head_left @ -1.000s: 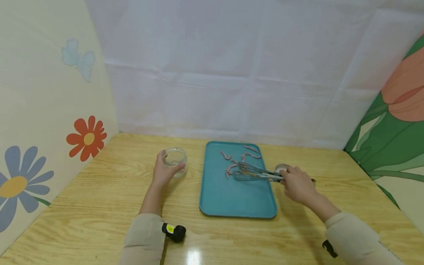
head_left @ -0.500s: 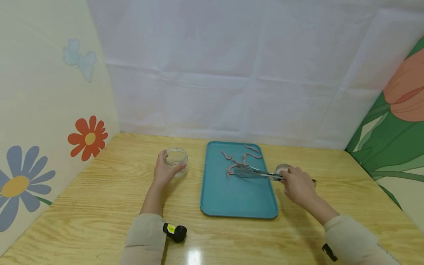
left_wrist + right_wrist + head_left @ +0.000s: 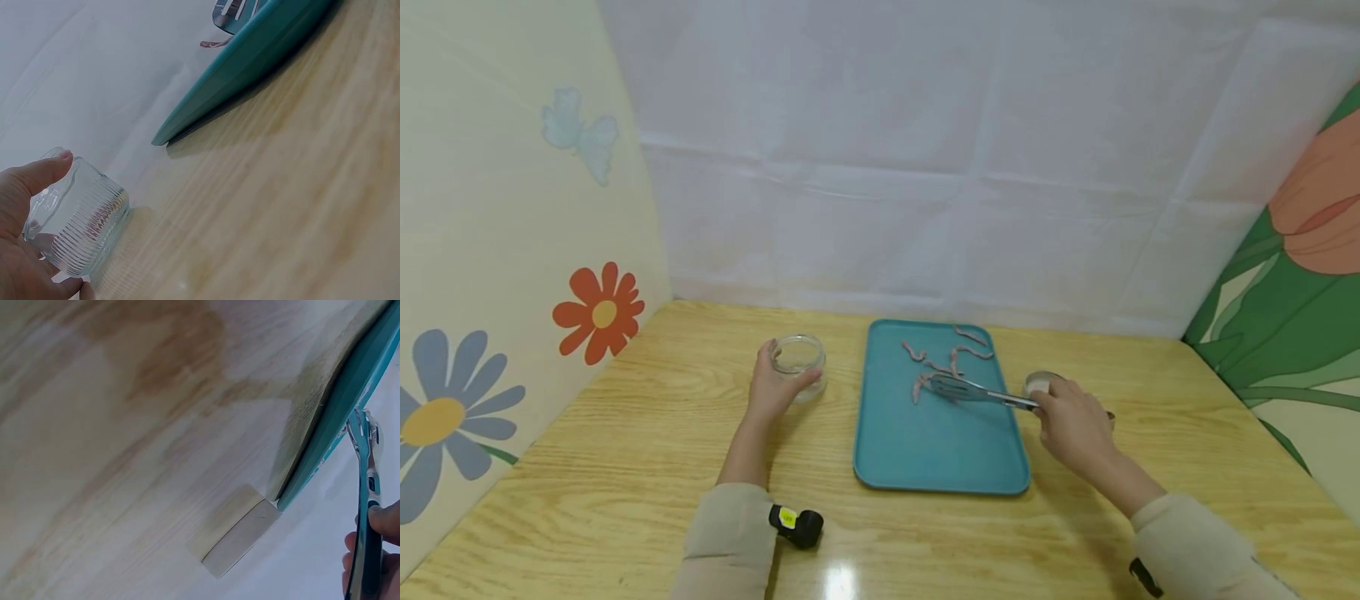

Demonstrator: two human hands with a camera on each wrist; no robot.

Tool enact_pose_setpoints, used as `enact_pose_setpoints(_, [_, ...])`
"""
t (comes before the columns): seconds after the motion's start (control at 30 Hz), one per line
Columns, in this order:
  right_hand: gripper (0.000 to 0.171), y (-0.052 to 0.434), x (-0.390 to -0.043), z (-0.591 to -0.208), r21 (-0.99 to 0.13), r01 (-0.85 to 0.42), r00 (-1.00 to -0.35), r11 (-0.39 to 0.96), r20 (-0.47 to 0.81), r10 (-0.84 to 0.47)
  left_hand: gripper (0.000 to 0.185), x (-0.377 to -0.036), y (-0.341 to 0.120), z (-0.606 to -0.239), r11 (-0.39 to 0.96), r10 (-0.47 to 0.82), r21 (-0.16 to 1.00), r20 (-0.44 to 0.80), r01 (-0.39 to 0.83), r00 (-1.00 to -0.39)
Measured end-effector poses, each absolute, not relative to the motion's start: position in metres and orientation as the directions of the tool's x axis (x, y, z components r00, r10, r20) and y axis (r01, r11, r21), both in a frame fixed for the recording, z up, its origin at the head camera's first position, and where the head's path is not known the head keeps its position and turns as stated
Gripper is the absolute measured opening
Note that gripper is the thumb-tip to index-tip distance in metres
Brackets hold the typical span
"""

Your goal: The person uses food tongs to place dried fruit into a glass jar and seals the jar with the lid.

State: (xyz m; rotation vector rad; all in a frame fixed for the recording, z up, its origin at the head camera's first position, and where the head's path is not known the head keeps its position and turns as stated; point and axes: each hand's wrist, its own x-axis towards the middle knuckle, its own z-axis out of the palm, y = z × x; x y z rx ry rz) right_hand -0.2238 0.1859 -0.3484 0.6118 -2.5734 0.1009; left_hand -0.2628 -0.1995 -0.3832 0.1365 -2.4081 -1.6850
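left wrist view alone: ribbed jar [image 3: 81, 228] wall under fingers [image 3: 28, 181]

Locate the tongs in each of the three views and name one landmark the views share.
Head: the tongs lie mid-right, tips over the teal tray among pink strips, handle gripped by the right hand.
Left wrist: only the tips show, top centre above the tray edge.
Right wrist: far right, running up from the fingers.
Shared landmark: the teal tray.
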Motion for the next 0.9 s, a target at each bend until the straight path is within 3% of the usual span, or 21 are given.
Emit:
enact_pose_setpoints(0.37, [0.015,0.1855,-0.2236,-0.3470,0.043,-0.423,-0.789,0.905,0.475,-0.391,0.095,-0.2624,-0.1997,-0.3835,0.349,-0.197,0.936,0.116,0.041,-0.973])
enact_pose_setpoints(0.9, [0.010,0.1899,-0.2219,-0.3443,-0.045,-0.376,-0.840,0.926,0.439,-0.320,0.094,-0.2622,-0.1987,-0.3836,0.352,-0.194,0.935,0.128,0.053,-0.973])
